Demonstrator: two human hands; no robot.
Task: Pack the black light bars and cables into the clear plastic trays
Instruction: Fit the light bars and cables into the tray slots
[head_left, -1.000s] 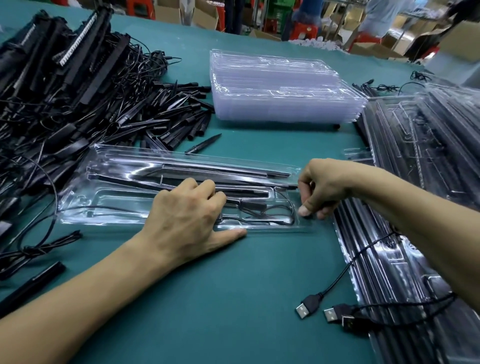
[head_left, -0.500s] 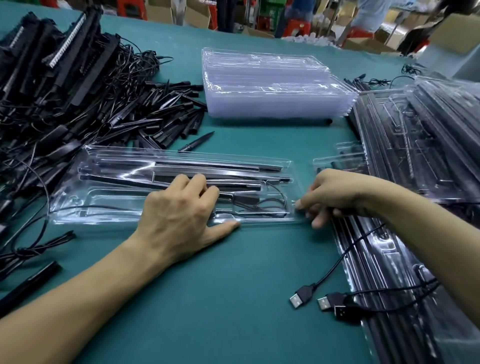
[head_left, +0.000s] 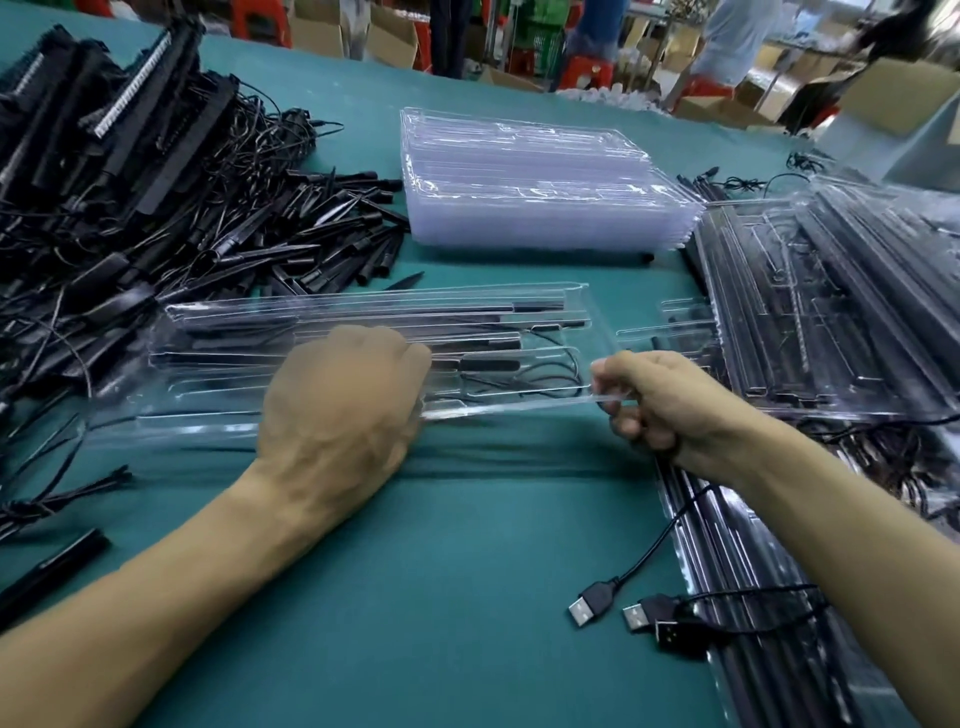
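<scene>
teal tabletop (head_left: 467, 597). filled tray (head_left: 519, 408) at centre, pressed flat a second ago by the left hand (head_left: 337, 410), is now raised at its near edge: gripped by curled left fingers, pinched by the right hand (head_left: 660, 405). packing judged done; transfer to packed stack (head_left: 831, 322) at 3 o'clock expected.

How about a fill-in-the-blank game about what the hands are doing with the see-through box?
1. The left hand and right hand both grip one clear plastic ____.
2. The light bars packed inside it are coloured ____.
3. The loose pile of bars and cables lies on the person's ____ side.

Missing words: tray, black, left.
</scene>
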